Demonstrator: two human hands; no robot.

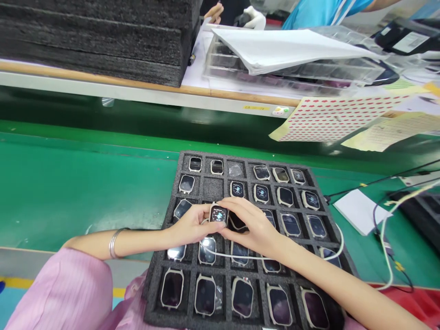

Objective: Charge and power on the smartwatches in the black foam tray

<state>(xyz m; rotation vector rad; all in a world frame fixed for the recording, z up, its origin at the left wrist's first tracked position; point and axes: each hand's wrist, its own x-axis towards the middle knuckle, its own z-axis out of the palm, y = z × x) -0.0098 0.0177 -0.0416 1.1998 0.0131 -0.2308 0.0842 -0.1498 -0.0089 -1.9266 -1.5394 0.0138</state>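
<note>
Between both hands is a smartwatch case [219, 214] without a strap, its screen lit with a watch face. My left hand [192, 225] grips it from the left, thumb along its lower edge. From the right, my right hand [252, 224] closes its fingers on the top and lower right of the same case. A white cable [240, 257] runs from near my left hand to the right; whether it joins the watch is hidden. Beneath the hands lies a black foam tray [151, 293], its compartments holding several more watch cases [173, 288], some with lit screens.
The tray rests on a green tabletop [85, 183]. White paper [360, 211] and cables lie right of it. A raised shelf [137, 94] behind carries stacked black foam [92, 41] and clear plastic trays [233, 59]. Beyond it are another person's gloved hand [256, 19] and a blue sleeve [309, 13].
</note>
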